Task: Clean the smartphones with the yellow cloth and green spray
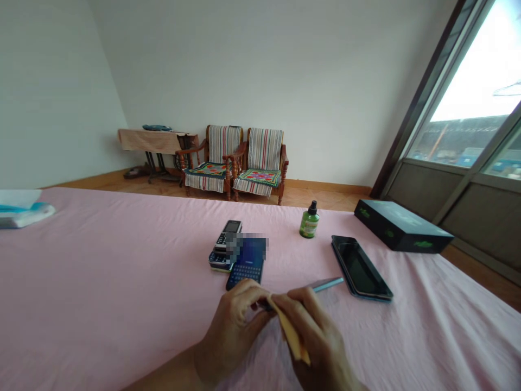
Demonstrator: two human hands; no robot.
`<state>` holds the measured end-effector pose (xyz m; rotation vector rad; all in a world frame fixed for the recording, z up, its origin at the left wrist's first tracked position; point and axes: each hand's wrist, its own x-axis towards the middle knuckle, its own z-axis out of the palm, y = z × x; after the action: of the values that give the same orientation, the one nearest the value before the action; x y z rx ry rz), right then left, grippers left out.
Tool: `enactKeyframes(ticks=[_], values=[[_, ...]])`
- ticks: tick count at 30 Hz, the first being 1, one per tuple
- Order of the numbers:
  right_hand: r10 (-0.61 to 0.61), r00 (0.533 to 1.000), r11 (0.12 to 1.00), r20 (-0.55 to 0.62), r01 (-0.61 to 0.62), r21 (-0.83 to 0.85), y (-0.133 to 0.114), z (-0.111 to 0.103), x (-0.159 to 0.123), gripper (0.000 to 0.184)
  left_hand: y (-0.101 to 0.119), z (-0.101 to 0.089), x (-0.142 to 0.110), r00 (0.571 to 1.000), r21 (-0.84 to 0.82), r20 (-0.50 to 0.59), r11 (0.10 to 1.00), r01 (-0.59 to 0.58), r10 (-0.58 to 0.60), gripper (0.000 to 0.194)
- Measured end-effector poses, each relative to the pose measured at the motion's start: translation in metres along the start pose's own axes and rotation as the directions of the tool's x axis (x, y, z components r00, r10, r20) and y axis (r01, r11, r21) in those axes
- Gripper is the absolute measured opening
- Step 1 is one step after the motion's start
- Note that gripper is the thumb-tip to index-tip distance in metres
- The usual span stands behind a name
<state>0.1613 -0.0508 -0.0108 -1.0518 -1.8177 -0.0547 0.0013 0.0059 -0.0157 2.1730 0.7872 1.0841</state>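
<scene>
Left hand: fingers closed, a slim pen pressed into a yellow cloth.
Right hand: fingers curled, the cloth gripped.
Nearby: a keypad phone and black smartphone laid on a pink sheet.

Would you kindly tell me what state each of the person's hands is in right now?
Left hand: closed, gripping the slim metal pen.
Right hand: closed on the yellow cloth.
</scene>
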Motion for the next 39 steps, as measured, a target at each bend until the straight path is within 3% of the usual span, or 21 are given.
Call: enactKeyframes(ticks=[3,7,18,23,31,35,37,39], values=[[-0.057,0.997,0.996,0.06,0.061,-0.061,-0.008,0.007,0.001,0.038,0.0,0.0,0.0,0.999,-0.052,0.017,0.998,-0.036,0.037,0.018],[-0.037,0.997,0.993,0.066,0.045,-0.112,-0.002,0.005,-0.001,0.04,-0.001,-0.002,0.002,0.999,0.009,0.015,0.999,-0.043,0.043,0.015],[0.094,0.993,0.967,-0.064,-0.107,-0.231,0.027,-0.015,-0.007,0.051,-0.004,-0.008,0.008,1.0,0.093,0.014,0.996,-0.007,0.006,0.009],[0.148,0.979,0.941,-0.138,-0.183,-0.286,0.043,-0.026,-0.006,0.045,-0.01,-0.013,0.011,0.999,0.136,-0.035,0.991,0.001,0.004,0.005],[0.212,0.952,0.855,-0.22,-0.29,-0.429,0.067,-0.045,-0.007,0.031,-0.015,-0.021,0.012,1.0,0.173,-0.002,0.985,-0.021,0.022,0.008],[0.199,0.947,0.876,-0.254,-0.287,-0.386,0.067,-0.049,-0.004,0.027,-0.016,-0.021,0.01,0.998,0.203,-0.045,0.979,-0.037,0.047,0.012],[0.169,0.951,0.914,-0.257,-0.249,-0.32,0.058,-0.043,-0.003,0.029,-0.015,-0.021,0.008,0.994,0.202,-0.062,0.977,-0.073,0.087,0.022],[0.129,0.968,0.955,-0.216,-0.18,-0.237,0.044,-0.031,-0.004,0.03,-0.013,-0.02,0.007,0.988,0.206,-0.042,0.969,-0.138,0.15,0.02]])
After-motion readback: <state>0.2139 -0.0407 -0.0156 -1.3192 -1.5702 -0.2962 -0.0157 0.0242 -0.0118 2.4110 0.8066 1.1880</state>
